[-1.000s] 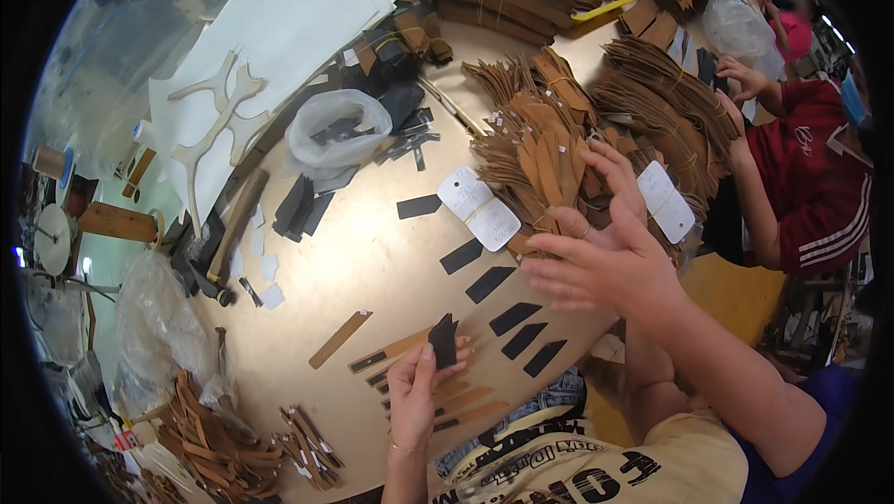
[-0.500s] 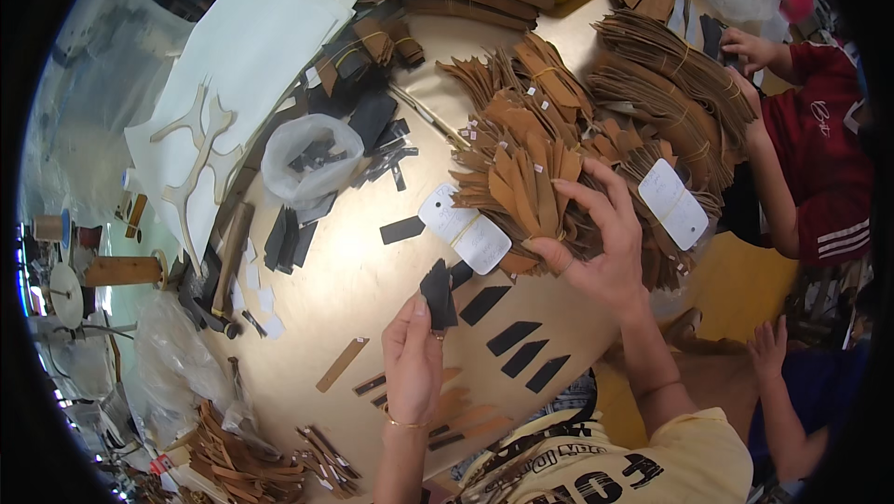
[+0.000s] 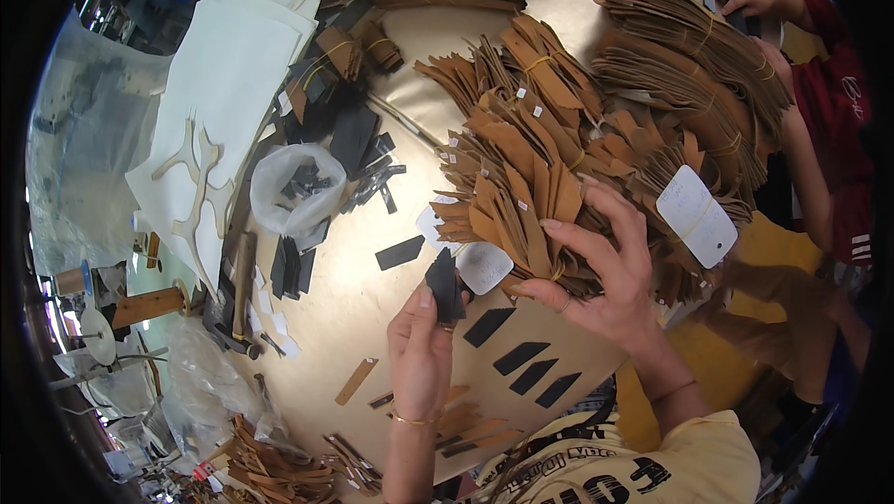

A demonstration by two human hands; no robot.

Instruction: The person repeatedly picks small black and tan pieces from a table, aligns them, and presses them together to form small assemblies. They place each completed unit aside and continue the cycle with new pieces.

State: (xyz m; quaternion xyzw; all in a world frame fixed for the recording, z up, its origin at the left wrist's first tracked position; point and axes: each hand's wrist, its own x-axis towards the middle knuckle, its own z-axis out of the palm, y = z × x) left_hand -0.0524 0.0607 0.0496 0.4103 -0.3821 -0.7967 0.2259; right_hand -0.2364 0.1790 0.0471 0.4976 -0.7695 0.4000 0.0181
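The left hand (image 3: 421,350) pinches a small stack of black cut pieces (image 3: 444,285) between thumb and fingers, holding it upright just above the table (image 3: 372,318). The right hand (image 3: 601,276) is spread wide, its fingers wrapped over a bundle of tan leather pieces (image 3: 521,215) that fans out from a rubber band, and a white tag (image 3: 482,266) lies at the bundle's near end, just beside the black stack. Below the hands, four black pieces (image 3: 523,362) lie in a row on the table, and one more black piece (image 3: 399,252) lies apart to the left. Further bundles of tan pieces (image 3: 689,66) crowd the table beyond the right hand, one bearing a larger white tag (image 3: 697,215). To the left stands a clear plastic bag (image 3: 296,189) with dark scraps inside, near large pale sheets (image 3: 219,85). At the far right, another person in a red sleeve (image 3: 843,85) reaches toward the bundles.
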